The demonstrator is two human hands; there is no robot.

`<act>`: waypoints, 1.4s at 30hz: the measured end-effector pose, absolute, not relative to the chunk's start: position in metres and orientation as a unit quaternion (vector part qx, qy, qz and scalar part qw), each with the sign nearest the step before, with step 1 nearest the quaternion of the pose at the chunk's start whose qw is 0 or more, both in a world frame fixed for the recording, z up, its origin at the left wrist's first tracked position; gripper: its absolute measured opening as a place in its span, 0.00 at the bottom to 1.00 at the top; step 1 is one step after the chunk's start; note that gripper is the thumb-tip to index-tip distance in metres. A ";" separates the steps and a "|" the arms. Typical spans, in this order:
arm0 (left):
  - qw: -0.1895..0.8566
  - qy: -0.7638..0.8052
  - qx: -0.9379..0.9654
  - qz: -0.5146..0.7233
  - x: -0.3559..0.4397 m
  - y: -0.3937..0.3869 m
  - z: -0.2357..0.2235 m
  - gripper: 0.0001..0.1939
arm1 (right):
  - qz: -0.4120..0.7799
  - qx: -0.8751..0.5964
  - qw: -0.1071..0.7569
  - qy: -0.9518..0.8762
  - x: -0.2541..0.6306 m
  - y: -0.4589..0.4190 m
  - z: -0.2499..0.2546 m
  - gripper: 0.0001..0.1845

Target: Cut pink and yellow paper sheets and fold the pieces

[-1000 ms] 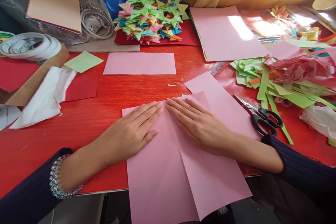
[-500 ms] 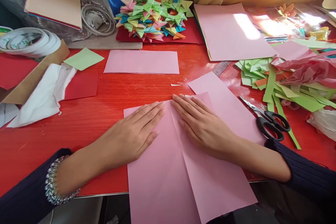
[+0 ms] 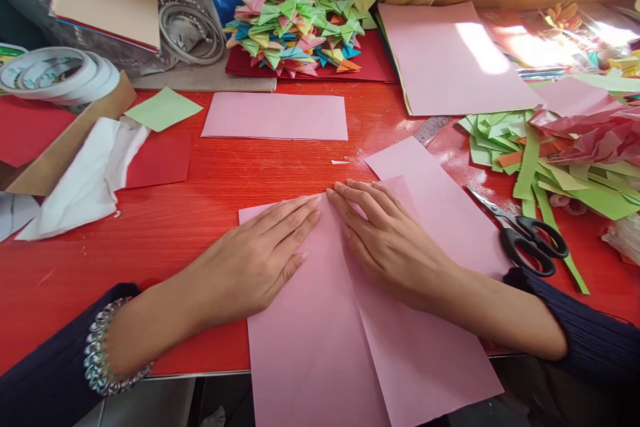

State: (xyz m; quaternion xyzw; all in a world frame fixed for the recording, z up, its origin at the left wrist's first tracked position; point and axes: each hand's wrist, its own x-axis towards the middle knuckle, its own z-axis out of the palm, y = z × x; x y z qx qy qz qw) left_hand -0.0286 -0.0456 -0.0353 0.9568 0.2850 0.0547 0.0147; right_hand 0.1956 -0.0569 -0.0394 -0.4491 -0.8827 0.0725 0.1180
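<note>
Red tabletop [image 3: 150, 233] spreads beneath a creased pink sheet [image 3: 315, 340], which hangs past its near edge. Pressed flat on the sheet's far part, fingers extended, are the left hand [image 3: 265, 247] and right hand [image 3: 390, 233]. Black-handled scissors [image 3: 525, 233] lie right of the sheet; a paper scrap [image 3: 341, 162] lies beyond it.

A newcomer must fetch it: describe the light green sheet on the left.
On the red table, go left to the white tape rolls. Just right of them lies the light green sheet, flat and four-cornered. Its colour sets it apart from the red sheet and crumpled white piece beside it.
</note>
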 end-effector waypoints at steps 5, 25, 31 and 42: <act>0.003 0.286 0.957 0.050 -0.028 -0.046 -0.036 0.26 | 0.065 -0.456 0.114 -0.880 0.194 -0.056 -0.040 0.25; 0.027 0.322 0.944 0.066 -0.021 -0.058 -0.038 0.27 | 0.036 -0.483 0.080 -0.871 0.184 -0.064 -0.038 0.26; 0.018 0.324 0.944 0.057 -0.018 -0.060 -0.038 0.26 | 0.047 -0.488 0.073 -0.869 0.184 -0.065 -0.038 0.26; 0.019 0.343 0.937 0.067 -0.010 -0.066 -0.038 0.26 | 0.041 -0.493 0.079 -0.866 0.184 -0.066 -0.039 0.26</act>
